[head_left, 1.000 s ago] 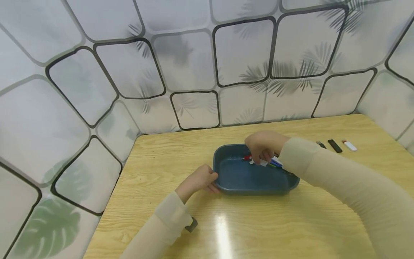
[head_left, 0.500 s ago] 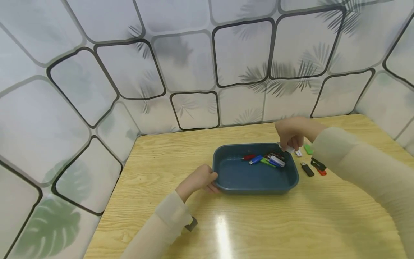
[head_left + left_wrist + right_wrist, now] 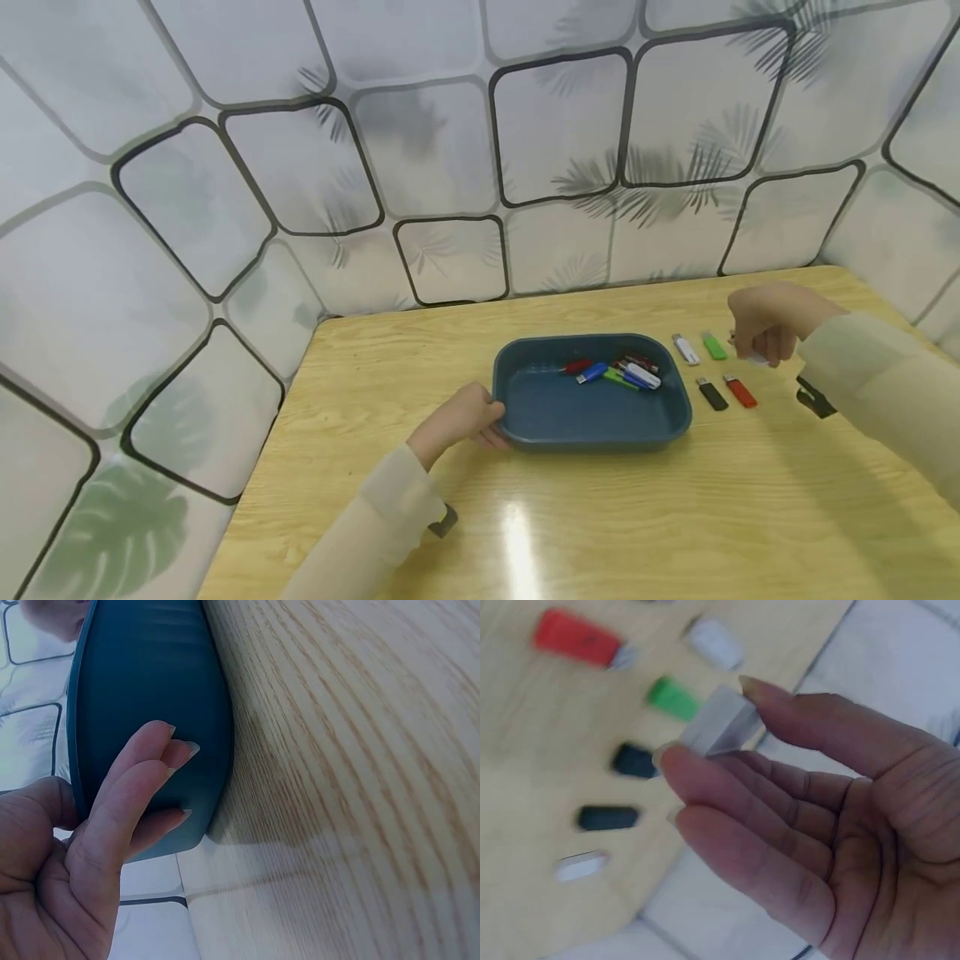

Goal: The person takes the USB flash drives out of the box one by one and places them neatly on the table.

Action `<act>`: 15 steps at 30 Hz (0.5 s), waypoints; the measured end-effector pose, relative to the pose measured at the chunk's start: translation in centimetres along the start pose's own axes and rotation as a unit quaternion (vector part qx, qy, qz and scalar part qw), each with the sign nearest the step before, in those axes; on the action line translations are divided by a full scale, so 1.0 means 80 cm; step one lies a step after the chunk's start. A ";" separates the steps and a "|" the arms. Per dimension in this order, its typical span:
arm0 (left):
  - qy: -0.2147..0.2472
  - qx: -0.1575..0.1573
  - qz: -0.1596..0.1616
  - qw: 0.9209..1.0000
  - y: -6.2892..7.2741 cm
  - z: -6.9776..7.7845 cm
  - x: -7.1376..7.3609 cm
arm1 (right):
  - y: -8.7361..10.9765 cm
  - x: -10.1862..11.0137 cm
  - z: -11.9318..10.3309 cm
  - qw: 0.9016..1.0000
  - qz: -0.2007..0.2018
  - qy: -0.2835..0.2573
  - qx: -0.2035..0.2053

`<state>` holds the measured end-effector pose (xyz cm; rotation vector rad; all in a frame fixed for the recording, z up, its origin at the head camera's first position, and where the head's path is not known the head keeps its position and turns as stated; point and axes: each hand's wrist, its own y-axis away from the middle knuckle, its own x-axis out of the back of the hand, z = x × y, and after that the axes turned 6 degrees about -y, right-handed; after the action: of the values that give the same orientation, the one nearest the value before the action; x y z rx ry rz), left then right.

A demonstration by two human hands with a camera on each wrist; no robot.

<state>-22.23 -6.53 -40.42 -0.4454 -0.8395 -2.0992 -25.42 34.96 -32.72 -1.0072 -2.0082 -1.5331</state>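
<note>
"Hands?"

"Mid-right in the head view, the right hand pinched a pale stick; the left hand gripped the tray's left end, lower centre."

"Good hold?"

"I'd say so: a light fingertip pinch, kept clear of the green stick, seemed wise."

"What did the head view hide?"

"Two dark sticks and a white one, lower left in the right wrist view."

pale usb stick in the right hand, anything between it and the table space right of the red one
Nothing visible: in the head view, bare table shows just right of the red stick, below the right hand, which pinches the pale stick. The hand hides the table behind it.
</note>
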 end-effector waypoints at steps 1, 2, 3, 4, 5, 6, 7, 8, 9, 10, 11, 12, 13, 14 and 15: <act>0.000 0.000 0.001 1.000 0.001 -0.001 0.000 | 0.001 -0.002 0.008 1.000 0.001 -0.012 -0.002; 0.001 0.002 0.002 1.000 0.002 -0.002 0.000 | 0.002 -0.005 0.016 1.000 0.002 -0.027 -0.004; 0.001 0.003 0.003 1.000 0.003 -0.003 0.000 | 0.003 -0.008 0.023 0.999 0.005 -0.044 -0.006; 0.000 0.003 0.004 1.000 0.003 -0.003 0.001 | 0.004 -0.010 0.028 0.998 0.007 -0.054 -0.010; 0.000 0.003 0.004 1.000 0.004 -0.004 0.001 | 0.004 -0.013 0.034 0.998 0.007 -0.066 -0.012; -0.001 0.002 0.003 1.000 0.004 -0.004 0.001 | 0.004 -0.015 0.039 0.997 0.007 -0.077 -0.015; -0.002 0.002 0.002 1.000 0.004 -0.005 0.001 | 0.004 -0.017 0.043 0.996 0.007 -0.088 -0.018; -0.002 0.002 0.001 1.000 0.004 -0.005 0.002 | 0.004 -0.019 0.046 0.995 0.008 -0.094 -0.020; -0.004 0.002 0.000 1.000 0.004 -0.005 0.002 | 0.004 -0.020 0.049 0.994 0.008 -0.103 -0.020; -0.005 0.002 0.000 1.000 0.004 -0.005 0.002 | 0.003 -0.022 0.050 0.995 0.006 -0.098 -0.019; -0.005 0.003 0.000 1.000 0.003 -0.005 0.003 | 0.002 -0.023 0.051 0.995 0.004 -0.099 -0.018; -0.006 0.003 0.000 1.000 0.003 -0.004 0.003 | 0.002 -0.026 0.051 0.994 0.004 -0.105 -0.016; -0.007 0.005 0.001 1.000 0.002 -0.004 0.003 | 0.001 -0.028 0.051 0.994 0.008 -0.105 -0.016; -0.007 0.006 0.001 1.000 0.001 -0.004 0.004 | 0.000 -0.030 0.050 0.995 0.006 -0.099 -0.014; -0.008 0.006 0.002 1.000 0.001 -0.004 0.004 | -0.001 -0.033 0.049 0.996 0.006 -0.092 -0.012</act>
<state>-22.38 -6.93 -40.42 -0.4576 -0.8585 -2.0877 -23.40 37.89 -35.83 -1.2090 -2.1055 -1.5100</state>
